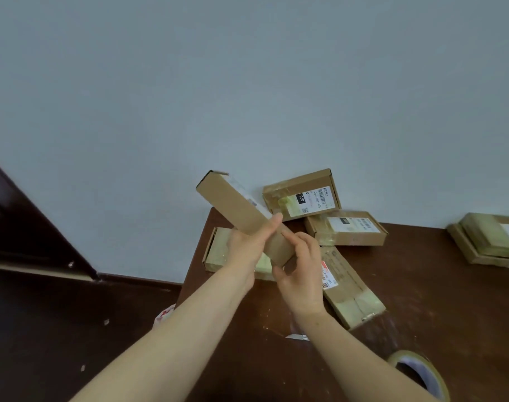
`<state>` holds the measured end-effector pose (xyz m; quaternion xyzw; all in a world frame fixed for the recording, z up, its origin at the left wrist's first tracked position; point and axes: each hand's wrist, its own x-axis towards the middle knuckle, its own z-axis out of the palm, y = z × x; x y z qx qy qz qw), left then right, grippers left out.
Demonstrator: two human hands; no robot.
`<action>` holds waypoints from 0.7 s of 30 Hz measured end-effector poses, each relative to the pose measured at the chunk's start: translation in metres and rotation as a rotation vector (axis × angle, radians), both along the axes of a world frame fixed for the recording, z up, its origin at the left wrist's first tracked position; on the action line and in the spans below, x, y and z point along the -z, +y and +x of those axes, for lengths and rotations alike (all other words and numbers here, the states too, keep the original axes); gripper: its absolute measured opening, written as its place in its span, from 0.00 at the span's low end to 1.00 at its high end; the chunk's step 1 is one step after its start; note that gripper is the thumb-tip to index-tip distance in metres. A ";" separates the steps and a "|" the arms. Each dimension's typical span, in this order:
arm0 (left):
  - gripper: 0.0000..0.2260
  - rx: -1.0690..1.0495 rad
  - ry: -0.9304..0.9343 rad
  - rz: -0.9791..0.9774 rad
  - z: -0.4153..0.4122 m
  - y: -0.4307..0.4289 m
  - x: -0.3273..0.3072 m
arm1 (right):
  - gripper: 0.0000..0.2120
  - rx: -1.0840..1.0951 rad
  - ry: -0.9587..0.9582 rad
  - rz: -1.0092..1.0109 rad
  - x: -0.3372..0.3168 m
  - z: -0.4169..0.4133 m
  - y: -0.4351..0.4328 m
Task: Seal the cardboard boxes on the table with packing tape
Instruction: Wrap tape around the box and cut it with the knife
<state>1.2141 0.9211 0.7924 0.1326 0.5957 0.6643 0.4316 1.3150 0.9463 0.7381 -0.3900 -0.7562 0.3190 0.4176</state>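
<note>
A long narrow cardboard box (233,206) is held tilted in the air above the dark wooden table (421,285), its far end pointing up and left. My left hand (248,242) grips its lower half from the left side. My right hand (301,268) curls round its near end, fingers on the end flap. A roll of clear packing tape (421,372) lies on the table at the lower right, a strip of tape stretching from it toward the boxes.
Several taped cardboard boxes lie on the table: one under my hands at the left (218,253), two at the back (302,194) (346,227), one to the right of my hands (351,288), a stack at the far right (490,236). A small blade (298,337) lies near my right forearm.
</note>
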 end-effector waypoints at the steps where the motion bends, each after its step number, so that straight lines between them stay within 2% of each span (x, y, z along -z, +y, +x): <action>1: 0.23 -0.094 -0.021 -0.015 0.002 0.002 -0.002 | 0.31 0.002 0.003 0.040 -0.001 -0.001 -0.002; 4: 0.18 -0.241 -0.113 -0.033 -0.002 0.002 -0.004 | 0.27 -0.099 -0.005 0.119 -0.003 0.001 -0.004; 7: 0.21 -0.241 -0.178 0.022 -0.013 -0.005 -0.001 | 0.23 -0.193 0.046 -0.038 -0.005 0.010 -0.003; 9: 0.21 -0.219 -0.250 0.057 -0.021 -0.010 0.002 | 0.25 -0.052 0.209 -0.300 -0.011 0.012 0.003; 11: 0.18 -0.183 -0.334 0.088 -0.023 -0.013 0.006 | 0.38 0.047 0.345 -0.665 -0.016 0.012 0.014; 12: 0.17 -0.157 -0.362 0.104 -0.023 -0.014 0.008 | 0.46 0.019 0.419 -0.837 -0.017 0.012 0.018; 13: 0.16 -0.126 -0.381 0.120 -0.022 -0.015 0.011 | 0.49 -0.042 0.496 -0.959 -0.015 0.013 0.022; 14: 0.16 -0.096 -0.395 0.136 -0.022 -0.017 0.013 | 0.47 -0.116 0.560 -1.035 -0.014 0.013 0.023; 17: 0.19 -0.054 -0.399 0.148 -0.022 -0.021 0.015 | 0.27 -0.271 0.647 -1.075 -0.014 0.015 0.023; 19: 0.17 -0.094 -0.386 0.116 -0.027 -0.024 0.013 | 0.26 -0.270 0.638 -1.011 -0.011 0.018 0.024; 21: 0.11 -0.173 -0.372 0.105 -0.034 -0.029 0.010 | 0.30 -0.229 0.591 -0.913 -0.009 0.022 0.027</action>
